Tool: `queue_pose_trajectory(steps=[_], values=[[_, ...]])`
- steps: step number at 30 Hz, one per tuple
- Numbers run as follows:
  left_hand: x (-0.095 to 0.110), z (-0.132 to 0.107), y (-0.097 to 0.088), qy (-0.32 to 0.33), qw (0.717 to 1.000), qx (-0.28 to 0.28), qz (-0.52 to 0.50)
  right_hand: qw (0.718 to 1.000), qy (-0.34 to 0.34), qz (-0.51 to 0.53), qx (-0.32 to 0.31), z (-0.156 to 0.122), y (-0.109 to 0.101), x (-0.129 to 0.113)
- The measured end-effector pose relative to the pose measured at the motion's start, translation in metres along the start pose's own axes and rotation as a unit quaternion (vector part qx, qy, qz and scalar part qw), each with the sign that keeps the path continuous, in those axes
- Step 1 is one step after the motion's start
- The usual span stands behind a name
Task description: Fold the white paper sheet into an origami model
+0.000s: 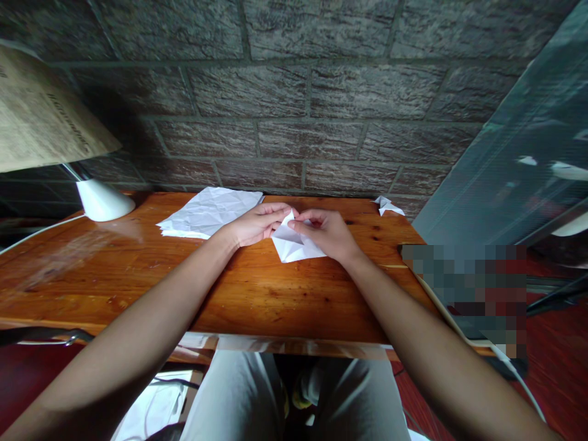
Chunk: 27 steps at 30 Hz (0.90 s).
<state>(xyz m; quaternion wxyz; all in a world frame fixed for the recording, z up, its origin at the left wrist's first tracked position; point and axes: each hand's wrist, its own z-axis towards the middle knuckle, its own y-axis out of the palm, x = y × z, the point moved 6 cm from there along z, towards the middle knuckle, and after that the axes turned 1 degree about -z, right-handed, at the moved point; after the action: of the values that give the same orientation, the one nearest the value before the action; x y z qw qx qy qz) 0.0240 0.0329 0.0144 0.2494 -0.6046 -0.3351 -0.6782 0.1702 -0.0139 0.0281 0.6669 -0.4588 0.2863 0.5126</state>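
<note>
Folded paper (298,250) | tip toward wall (285,92) | long axis partly hidden | fingers (299,227) pinching

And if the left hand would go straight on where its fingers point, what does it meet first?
Probably the folded paper, which the left hand seems to touch; the right hand comes just past it in that line. With one view, the depth is unclear.
</note>
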Motion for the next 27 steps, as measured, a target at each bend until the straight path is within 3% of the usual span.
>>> queue_pose_trajectory(steps=[17,27], values=[[-0.0029,0.0017,0.0024,-0.007,1.0,-0.014,-0.025,0.999,0.017,0.024,-0.011,-0.0004,-0.0005,-0.0017],[-0.0035,-0.0011,0.0,-0.027,0.995,-0.042,-0.089,0.997,0.033,0.063,-0.026,-0.0022,0.0008,-0.0024]])
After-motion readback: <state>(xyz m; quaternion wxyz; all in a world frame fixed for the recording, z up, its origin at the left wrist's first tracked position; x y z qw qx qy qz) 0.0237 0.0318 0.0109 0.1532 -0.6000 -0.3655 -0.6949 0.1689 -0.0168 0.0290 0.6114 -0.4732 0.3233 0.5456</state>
